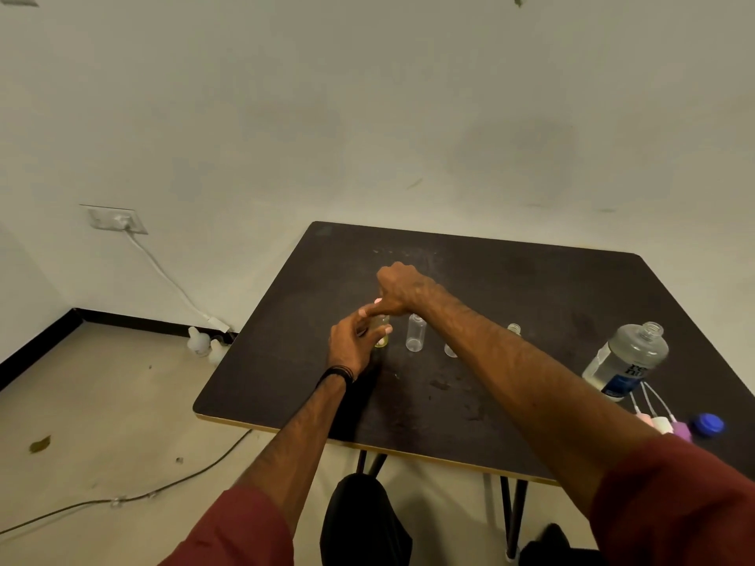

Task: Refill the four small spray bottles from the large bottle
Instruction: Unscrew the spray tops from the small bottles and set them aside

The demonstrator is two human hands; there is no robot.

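Observation:
My left hand (350, 344) grips a small yellowish spray bottle (382, 332) standing on the dark table (531, 288). My right hand (398, 288) is closed over that bottle's top, hiding its cap. To the right stand an uncapped clear small bottle (416, 333), another small bottle (450, 350) mostly hidden behind my right forearm, and a further one (514, 329) with only its neck showing. The large clear bottle (627, 361) with a blue label stands uncapped at the right. Three spray caps (664, 423) with tubes and a blue cap (706, 423) lie near the front right edge.
The table stands against a white wall. On the floor at the left are two white bottles (204, 345), a cable (163, 484) and a wall socket (118, 219). A dark chair seat (363, 520) sits under the table's front edge.

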